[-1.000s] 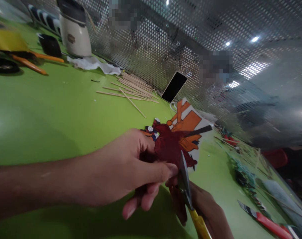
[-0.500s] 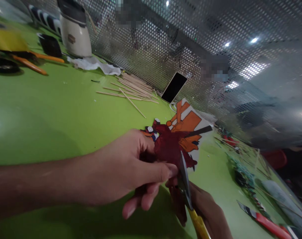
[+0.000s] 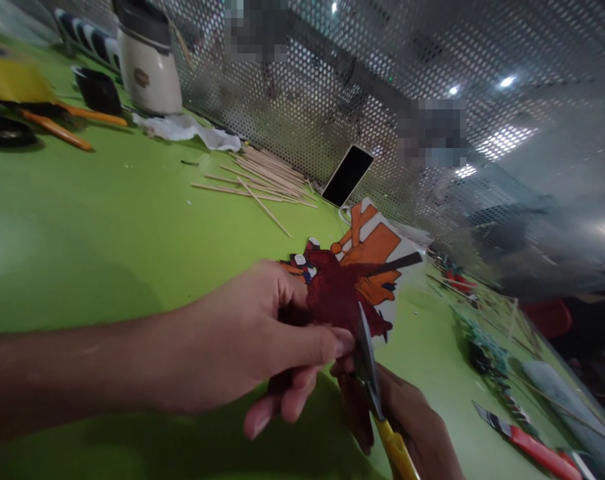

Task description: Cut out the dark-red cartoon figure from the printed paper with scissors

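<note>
Though partly behind left fingers (image 3: 327, 347), coloured drawing (image 3: 338, 287) clamped in their pinch, right fingers (image 3: 358, 417) around scissors (image 3: 368, 367).

Maroon, orange and white on the illustrated sheet (image 3: 347, 280); yellow on the scissors handle (image 3: 397, 448); green across the tabletop (image 3: 107, 220).

Head-worn view; forward, downward, close

dim; lights (image 3: 507, 81) glaring upper right; edges smeared
</note>
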Demonstrator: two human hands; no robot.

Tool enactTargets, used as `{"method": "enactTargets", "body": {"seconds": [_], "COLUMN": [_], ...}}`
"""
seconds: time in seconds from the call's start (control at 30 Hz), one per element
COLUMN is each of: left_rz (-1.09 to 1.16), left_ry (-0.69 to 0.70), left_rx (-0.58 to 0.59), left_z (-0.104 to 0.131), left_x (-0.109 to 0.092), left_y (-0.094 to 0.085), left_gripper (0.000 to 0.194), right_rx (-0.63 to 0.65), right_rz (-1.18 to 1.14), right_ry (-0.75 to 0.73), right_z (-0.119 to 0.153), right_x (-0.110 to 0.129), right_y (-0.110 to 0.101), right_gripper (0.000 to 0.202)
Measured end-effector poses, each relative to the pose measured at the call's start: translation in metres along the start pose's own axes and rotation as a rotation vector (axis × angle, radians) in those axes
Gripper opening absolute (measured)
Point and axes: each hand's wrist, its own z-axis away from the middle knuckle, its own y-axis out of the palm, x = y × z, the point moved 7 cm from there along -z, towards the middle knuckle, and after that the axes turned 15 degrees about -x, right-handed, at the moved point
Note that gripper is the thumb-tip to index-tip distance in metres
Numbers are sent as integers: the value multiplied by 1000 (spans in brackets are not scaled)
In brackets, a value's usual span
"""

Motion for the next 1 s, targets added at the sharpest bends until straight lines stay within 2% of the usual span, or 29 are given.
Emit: {"method": "enactTargets", "body": {"seconds": [0.17, 0.3, 0.37, 0.43, 0.5, 0.6, 0.77, 0.9, 1.0], "left_rz": [-8, -62, -218, -398, -442, -322, -169, -80, -50], "left_ry": [15, 28, 134, 322, 411, 308, 202, 160, 154], "left_rx": [-7, -8, -120, -289, -380, -349, -197, -103, -78], "left_z": [-2, -2, -1, 2, 6, 3, -6, -8, -8], "left_x": [-3, -4, -9, -22, -28, -18, -5, -1, 4], "left_y": [3, 2, -7, -18, -24, -26, -17, -10, -7], "left_gripper": [45, 39, 31, 22, 19, 21, 31, 24, 17], "right_rx": [66, 72, 91, 131, 144, 95, 56, -42, -98], "right_rz": [21, 45, 54, 49, 34, -10, -138, -339, -395], "right_ry": [28, 114, 160, 197, 230, 290, 455, 576, 555], "right_z": [4, -6, -12, -17, -19, -19, -9, -1, 1], "right_x": [2, 14, 20, 24, 25, 19, 10, 13, 16], "right_y": [3, -1, -2, -1, 0, 2, 10, 13, 15], "right_gripper": [114, 98, 88, 79, 73, 76, 84, 73, 72]}}
